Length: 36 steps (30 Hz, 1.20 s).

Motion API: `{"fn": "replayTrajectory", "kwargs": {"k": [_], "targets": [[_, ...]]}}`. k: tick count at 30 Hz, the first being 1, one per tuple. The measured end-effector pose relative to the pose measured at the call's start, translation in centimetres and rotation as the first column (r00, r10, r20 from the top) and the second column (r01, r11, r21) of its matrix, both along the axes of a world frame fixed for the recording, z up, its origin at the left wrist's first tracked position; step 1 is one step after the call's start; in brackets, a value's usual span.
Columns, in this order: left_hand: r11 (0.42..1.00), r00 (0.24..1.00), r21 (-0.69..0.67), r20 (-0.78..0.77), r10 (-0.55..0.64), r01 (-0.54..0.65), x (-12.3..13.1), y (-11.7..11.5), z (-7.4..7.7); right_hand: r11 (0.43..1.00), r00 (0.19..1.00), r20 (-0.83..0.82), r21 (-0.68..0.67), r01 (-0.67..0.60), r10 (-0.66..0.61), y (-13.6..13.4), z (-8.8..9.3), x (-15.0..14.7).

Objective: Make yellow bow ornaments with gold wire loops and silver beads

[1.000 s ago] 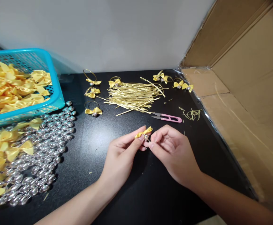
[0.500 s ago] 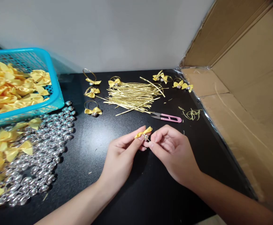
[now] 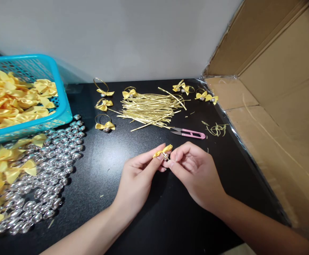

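Between the thumb and fingers of my left hand (image 3: 140, 177) is a yellow ribbon bow (image 3: 163, 151) with a silver bead at its middle, partly covered by the thumb. My right hand (image 3: 194, 173) pinches the end of a thin gold cord (image 3: 167, 157) that comes out beside the bead. The two hands nearly meet above the black table (image 3: 96, 209). Beyond them lie pink-handled thread snips (image 3: 189, 133) and a pile of cut gold cords (image 3: 150, 109).
At the left, a blue basket (image 3: 55, 71) holds yellow bows. Silver beads (image 3: 48, 177) and loose bows (image 3: 21, 171) spread before it. Bows on gold loops (image 3: 105, 125) stand along the back. Cord scraps (image 3: 218, 129) lie right, beside the cardboard wall (image 3: 282, 88).
The bow has tipped slightly in my left fingers. Both hands stay in almost the same place, and the things on the table have not moved.
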State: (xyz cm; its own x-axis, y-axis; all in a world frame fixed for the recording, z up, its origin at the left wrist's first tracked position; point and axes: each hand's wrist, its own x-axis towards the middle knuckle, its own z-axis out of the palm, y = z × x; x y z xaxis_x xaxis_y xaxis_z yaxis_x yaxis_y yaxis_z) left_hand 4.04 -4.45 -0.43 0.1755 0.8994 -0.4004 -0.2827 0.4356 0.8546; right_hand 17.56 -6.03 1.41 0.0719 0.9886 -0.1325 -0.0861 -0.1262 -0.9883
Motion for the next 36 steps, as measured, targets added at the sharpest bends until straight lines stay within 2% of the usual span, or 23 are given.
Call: {"fn": "replayTrajectory", "kwargs": {"k": [9, 16, 20, 36], "targets": [[1.000, 1.000, 0.004, 0.018, 0.000, 0.000, -0.08, -0.19, -0.20, 1.000, 1.000, 0.003, 0.000, 0.008, -0.008, -0.01, -0.07, 0.07], [0.998, 0.992, 0.060, 0.126, -0.016, 0.008, 0.19, 0.12, 0.35, 1.000, 1.000, -0.009, 0.002, 0.013, -0.013, 0.08, -0.16, -0.05], [0.995, 0.995, 0.098, 0.100, -0.011, 0.002, 0.23, 0.21, 0.43, 1.000, 1.000, -0.011, -0.004, 0.009, -0.009, -0.05, -0.31, -0.03], [0.994, 0.997, 0.112, 0.072, -0.001, -0.007, 0.07, 0.15, 0.27, 1.000, 1.000, -0.019, 0.011, 0.018, -0.018, -0.15, -0.01, -0.02]]}}
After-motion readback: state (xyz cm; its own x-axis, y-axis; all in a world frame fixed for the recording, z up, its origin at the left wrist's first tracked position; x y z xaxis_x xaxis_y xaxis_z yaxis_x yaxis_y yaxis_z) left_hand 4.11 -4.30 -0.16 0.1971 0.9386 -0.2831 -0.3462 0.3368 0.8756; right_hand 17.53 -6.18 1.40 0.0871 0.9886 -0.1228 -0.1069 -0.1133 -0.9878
